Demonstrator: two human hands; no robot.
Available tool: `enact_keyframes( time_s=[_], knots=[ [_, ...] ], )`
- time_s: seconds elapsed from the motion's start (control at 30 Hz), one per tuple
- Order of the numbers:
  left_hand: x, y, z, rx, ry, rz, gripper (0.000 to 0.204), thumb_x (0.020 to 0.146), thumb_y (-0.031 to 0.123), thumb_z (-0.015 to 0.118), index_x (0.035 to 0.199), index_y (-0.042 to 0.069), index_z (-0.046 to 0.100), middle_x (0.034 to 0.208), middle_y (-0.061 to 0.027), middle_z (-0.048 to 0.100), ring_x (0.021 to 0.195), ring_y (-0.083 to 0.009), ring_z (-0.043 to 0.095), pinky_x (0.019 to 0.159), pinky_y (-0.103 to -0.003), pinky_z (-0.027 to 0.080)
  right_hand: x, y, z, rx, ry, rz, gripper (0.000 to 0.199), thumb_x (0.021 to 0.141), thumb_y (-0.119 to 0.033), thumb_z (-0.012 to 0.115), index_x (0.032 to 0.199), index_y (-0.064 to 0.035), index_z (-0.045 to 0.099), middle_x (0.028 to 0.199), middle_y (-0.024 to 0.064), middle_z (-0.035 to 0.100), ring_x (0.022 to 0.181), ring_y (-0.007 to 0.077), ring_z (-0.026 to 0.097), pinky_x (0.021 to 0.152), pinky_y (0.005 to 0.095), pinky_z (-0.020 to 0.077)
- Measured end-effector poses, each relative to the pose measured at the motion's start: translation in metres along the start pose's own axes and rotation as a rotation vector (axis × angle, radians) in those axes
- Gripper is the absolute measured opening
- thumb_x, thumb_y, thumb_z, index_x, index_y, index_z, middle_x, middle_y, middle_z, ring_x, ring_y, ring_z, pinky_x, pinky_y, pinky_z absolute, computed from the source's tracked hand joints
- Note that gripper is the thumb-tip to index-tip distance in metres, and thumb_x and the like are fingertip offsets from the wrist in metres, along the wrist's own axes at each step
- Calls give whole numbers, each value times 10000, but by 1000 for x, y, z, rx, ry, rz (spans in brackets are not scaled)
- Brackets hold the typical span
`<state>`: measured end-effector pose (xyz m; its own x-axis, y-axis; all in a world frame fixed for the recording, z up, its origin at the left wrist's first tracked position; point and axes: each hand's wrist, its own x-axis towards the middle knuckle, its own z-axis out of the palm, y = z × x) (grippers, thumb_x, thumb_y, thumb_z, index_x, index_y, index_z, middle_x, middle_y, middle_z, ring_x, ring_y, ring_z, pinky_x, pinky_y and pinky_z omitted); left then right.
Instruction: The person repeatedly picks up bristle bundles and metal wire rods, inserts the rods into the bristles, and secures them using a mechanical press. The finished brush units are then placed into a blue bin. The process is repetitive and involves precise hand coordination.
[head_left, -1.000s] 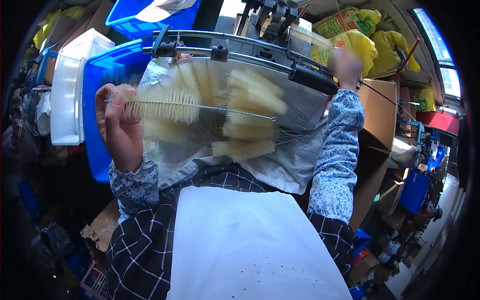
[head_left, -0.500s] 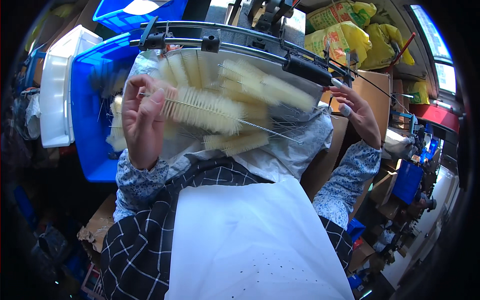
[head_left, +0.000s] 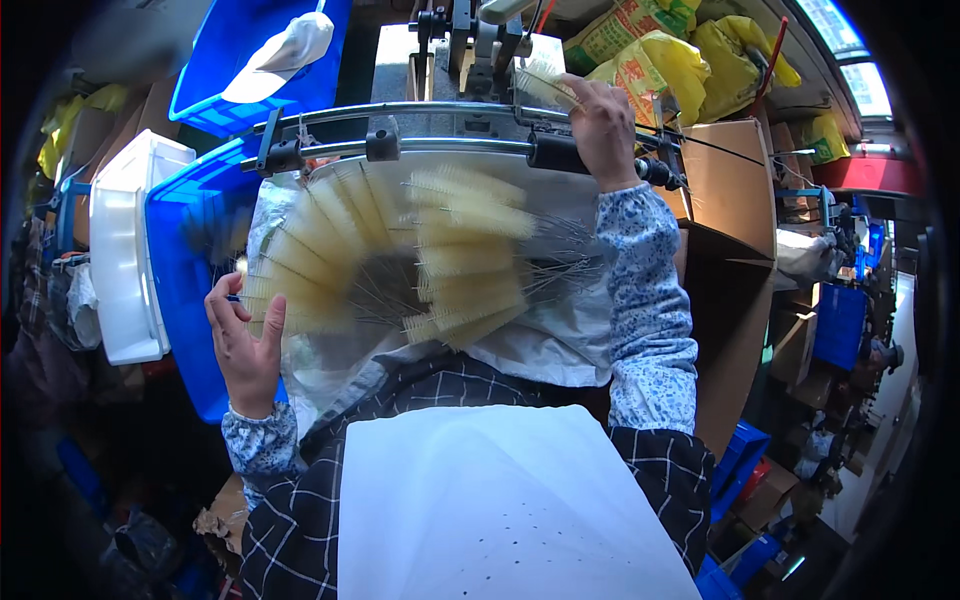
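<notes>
Two groups of cream-bristled wire brushes lie on a pale sheet in front of me, one group fanned out on the left [head_left: 320,235], the other stacked on the right [head_left: 465,255]. My left hand [head_left: 247,350] is beside the fan's left edge, thumb and fingers apart, with nothing visible in it. My right hand [head_left: 605,130] reaches over the metal rods to the machine [head_left: 480,60], its fingers closed on another brush [head_left: 543,84]. Part of that brush is hidden by the fingers. The brushes' bare twisted wire ends show between and beside the groups.
Metal rods [head_left: 455,108] with black fittings cross beyond the brushes. At left are a blue crate [head_left: 180,300] and a white bin [head_left: 125,255]; a white cap [head_left: 280,58] rests at another blue crate. Cardboard boxes [head_left: 730,190] and yellow sacks [head_left: 680,68] stand right.
My left hand has let go of the brush it held over the pile and moved down and left. My right hand has moved from the rod's right end up to the machine, now gripping a brush.
</notes>
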<state>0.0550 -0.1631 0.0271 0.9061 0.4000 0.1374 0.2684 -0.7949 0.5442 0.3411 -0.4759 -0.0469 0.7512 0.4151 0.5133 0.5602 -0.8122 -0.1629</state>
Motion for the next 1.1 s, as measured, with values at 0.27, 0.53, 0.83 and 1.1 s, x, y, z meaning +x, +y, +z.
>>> enact_keyframes(
  time_s=[0.27,0.53,0.83,1.1],
  knots=[
    [-19,-25,9,-136,-292,-192,297,765,90,657,1005,14,501,901,-29,514,521,-50,433,478,-200,359,12,16,35,-109,-150,144,386,729,-99,529,1070,-272,588,908,-8,583,886,244,511,758,397,371],
    [-17,-22,9,-324,-424,-223,227,745,-20,593,927,22,464,902,-17,509,604,-36,471,525,-177,373,13,24,44,-18,-176,107,365,754,-111,521,1073,-271,596,915,-3,580,893,234,498,787,395,362],
    [-3,-13,-38,-655,-64,-16,235,697,-47,509,912,28,451,918,-110,496,837,-151,490,762,-242,395,32,36,60,-135,-219,17,392,814,-95,430,1123,-295,563,1070,16,542,1098,218,426,937,418,279],
    [-4,-19,-77,-750,424,168,237,711,85,476,938,45,420,884,-134,444,849,-176,441,778,-294,406,6,58,41,-210,-81,15,478,797,-202,538,1254,-266,412,1213,9,422,1175,220,340,954,508,246]
  ],
)
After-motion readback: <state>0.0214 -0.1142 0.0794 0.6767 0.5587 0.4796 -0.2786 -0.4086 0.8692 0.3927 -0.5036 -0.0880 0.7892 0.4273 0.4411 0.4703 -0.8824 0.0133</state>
